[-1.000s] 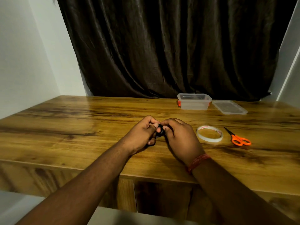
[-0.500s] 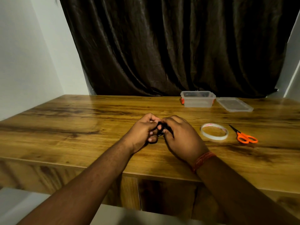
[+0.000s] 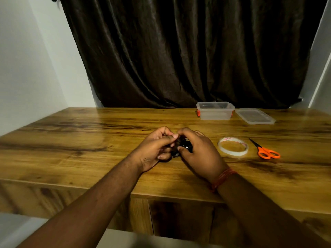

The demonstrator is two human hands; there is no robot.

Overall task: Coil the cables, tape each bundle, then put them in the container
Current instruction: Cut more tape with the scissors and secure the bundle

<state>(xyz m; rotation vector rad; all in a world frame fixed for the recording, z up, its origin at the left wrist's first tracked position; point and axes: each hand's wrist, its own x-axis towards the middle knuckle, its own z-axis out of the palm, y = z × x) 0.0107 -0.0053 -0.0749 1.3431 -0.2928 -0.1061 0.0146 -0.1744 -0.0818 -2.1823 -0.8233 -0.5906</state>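
- Cable bundle [image 3: 180, 148], black, small and tight, sits between both hands just above the near-centre of the counter [image 3: 89, 140]. Only a sliver shows; coil axis and any loose end are hidden by the fingers.
- Left hand [image 3: 154, 149]: grip curled closed on the left side of the bundle, thumb and forefinger meeting over the top.
- Right hand [image 3: 198, 153]: grip pinching the bundle's right side, fingertips pressed into it, palm facing down. Red thread band on this wrist.
- Whether any tape already sits on the bundle cannot be told.
- Tape roll [image 3: 233, 146], clear, lies flat on the counter just to the right of the right hand, clear of it. Orange-handled scissors [image 3: 265, 151] lie further right, blades pointing away and left.
- Key relation: tape and scissors both lie to the right of the bundle, so the right hand is the nearer one; judgement is that the left hand must carry the coil alone if the right lets go to fetch tape, and the coil could spring loose at that handover.
- Clear container [image 3: 215, 114], open, stands at the far edge, beyond and right of the hands, well apart. Its lid [image 3: 255, 119] lies flat beside it on the right.
- Dark curtain [image 3: 179, 51] behind.
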